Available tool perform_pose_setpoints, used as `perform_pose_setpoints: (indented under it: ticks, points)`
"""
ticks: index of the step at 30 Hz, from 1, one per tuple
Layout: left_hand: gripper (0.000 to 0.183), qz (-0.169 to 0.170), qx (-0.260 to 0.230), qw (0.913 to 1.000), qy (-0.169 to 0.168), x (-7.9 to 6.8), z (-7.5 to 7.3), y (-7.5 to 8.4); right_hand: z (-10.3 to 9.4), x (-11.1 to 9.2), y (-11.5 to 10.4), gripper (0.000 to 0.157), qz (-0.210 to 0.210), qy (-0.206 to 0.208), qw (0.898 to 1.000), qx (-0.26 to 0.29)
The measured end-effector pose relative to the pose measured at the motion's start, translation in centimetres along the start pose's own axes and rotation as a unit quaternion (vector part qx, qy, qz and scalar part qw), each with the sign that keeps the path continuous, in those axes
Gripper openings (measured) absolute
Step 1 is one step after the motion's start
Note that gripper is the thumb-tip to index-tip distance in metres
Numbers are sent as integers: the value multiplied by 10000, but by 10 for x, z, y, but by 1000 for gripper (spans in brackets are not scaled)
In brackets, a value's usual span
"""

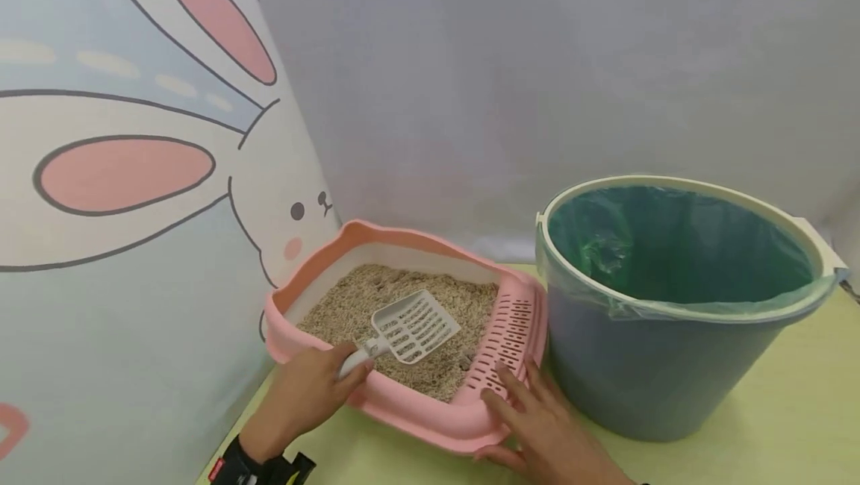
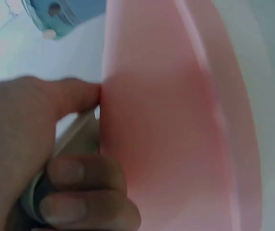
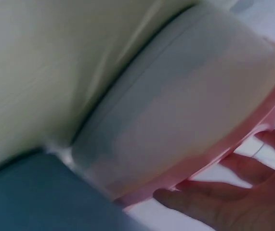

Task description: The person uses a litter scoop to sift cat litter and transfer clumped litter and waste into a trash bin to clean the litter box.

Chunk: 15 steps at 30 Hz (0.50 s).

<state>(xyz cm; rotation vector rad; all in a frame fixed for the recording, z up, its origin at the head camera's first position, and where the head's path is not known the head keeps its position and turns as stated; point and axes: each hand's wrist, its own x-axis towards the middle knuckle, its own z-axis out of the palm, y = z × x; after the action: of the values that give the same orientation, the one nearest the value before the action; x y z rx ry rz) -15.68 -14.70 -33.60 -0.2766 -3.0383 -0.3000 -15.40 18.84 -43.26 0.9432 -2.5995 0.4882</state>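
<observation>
Litter box [image 1: 430, 409] sits on a yellow-green tabletop [image 1: 759, 410], and I see a grey backdrop [image 1: 504, 97] rising behind it. To its left stands a rabbit-printed wall [image 1: 134, 336]. A blue-grey bin [image 1: 638, 365] is upright just to the right of the box, its green liner [image 1: 705, 261] folded over the rim. The box is pink outside and whitish inside, with a slotted ledge [image 1: 504, 328] along its right side; grainy litter [image 1: 343, 313] covers the rest of its floor. My right grip [image 1: 540, 425] is spread and relaxed at the box's near right corner, fingertips lying on the ledge, thumb just outside the rim. My left grip [image 1: 312, 392], at the near left rim of the box, is closed around the handle of a white scoop [image 1: 385, 342]. Its slotted head lies over the litter inside the box; whether it touches the grains, I cannot tell. One small dark patch [image 1: 466, 360] shows in the litter beside the ledge.
</observation>
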Motion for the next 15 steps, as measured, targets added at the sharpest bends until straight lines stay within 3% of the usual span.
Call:
perform_pose_setpoints:
  ticks: [4,7,9,13,15]
  points:
    - [27,48,-221,9994,263,-3,7,16,-7,-7,24,66,-225,476,9986,-44]
    - [27,50,-504,9983,287,-4,10,14,-9,-8,31,66,-284,601,9977,-90]
    - [27,29,-535,9981,305,-5,8,7,-9,-7,30,67,-276,506,9983,-84]
    - [30,17,-303,9983,490,-4,-1,-19,-10,-4,11,77,355,-52,9993,108]
    - [32,-8,-193,9978,630,-1,-6,-37,-5,-2,-3,84,570,-35,9979,-314]
